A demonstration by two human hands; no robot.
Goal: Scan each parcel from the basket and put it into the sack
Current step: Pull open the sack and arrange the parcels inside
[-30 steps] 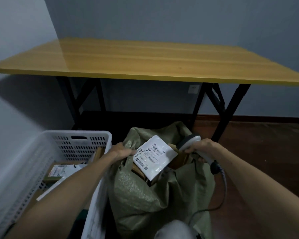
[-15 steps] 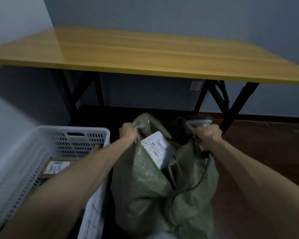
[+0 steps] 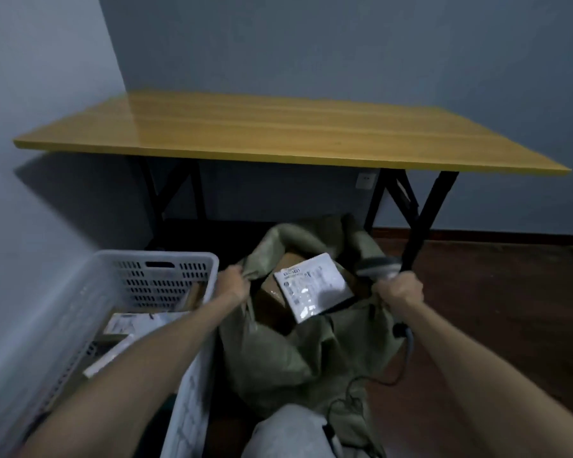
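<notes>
An olive woven sack (image 3: 298, 355) stands on the floor in front of me, its mouth held wide. My left hand (image 3: 234, 284) grips the sack's left rim. My right hand (image 3: 399, 290) grips the grey scanner (image 3: 376, 264) together with the sack's right rim. Inside the mouth lies a white labelled parcel (image 3: 313, 285) on top of brown cardboard boxes (image 3: 275, 299). To the left stands the white perforated basket (image 3: 166, 276), with several labelled parcels (image 3: 129, 325) in it.
A yellow folding table (image 3: 278, 133) on black legs stands against the wall behind the sack. The scanner's cable (image 3: 361, 388) trails down the sack's right side to the dark wooden floor. A grey wall runs close along the basket's left.
The white parcel left my left hand and lies flat inside the sack. Both hands moved onto the sack's rim and pulled its mouth apart.
</notes>
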